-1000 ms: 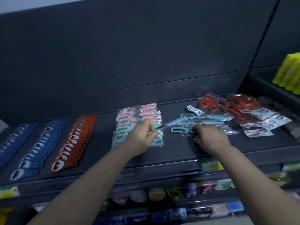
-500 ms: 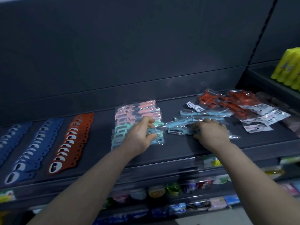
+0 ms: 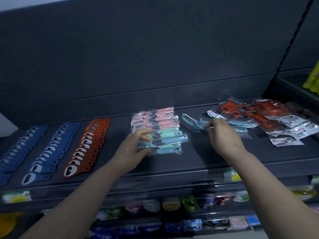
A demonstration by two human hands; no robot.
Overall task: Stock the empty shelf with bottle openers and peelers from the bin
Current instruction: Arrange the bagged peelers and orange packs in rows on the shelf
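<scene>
Gripping pastel peelers (image 3: pixel 164 133) stack, left hand (image 3: pixel 133 150); right hand (image 3: pixel 222 137) pinches blue peeler (image 3: pixel 189 122), lying left-right, head left; labels (image 3: pixel 286 141) unreadable.

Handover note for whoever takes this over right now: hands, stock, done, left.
Left hand: grips the near-left end of the pastel peeler packs.
Right hand: pinches a pack among the loose blue peelers.
Done: two blue bottle opener rows, one red bottle opener row and the pastel peeler packs lie lined up on the shelf.
Left: line up the blue peelers and the heaped red peelers. Bin out of view.
</scene>
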